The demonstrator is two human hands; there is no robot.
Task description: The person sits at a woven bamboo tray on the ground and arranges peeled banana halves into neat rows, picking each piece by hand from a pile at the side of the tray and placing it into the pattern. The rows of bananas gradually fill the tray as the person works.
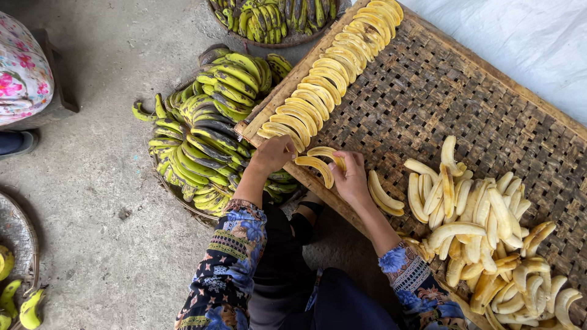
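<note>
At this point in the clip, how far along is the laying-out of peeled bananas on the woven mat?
Done: one overlapping row of peeled bananas runs along the woven mat's edge. In hand: the right hand holds a peeled banana at the row's near end, and the left hand rests on the last pieces. Left: a large peeled pile, most of the mat bare, and unpeeled green bananas alongside.

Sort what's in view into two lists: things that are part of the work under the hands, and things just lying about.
In the work:
- left hand on the row of peeled banana slices
- right hand holding a slice
- woven drying tray
- heap of peeled bananas

Lying about:
- green bananas in a basket
- second basket of green bananas
- another person's floral clothing
- white sheet
</note>
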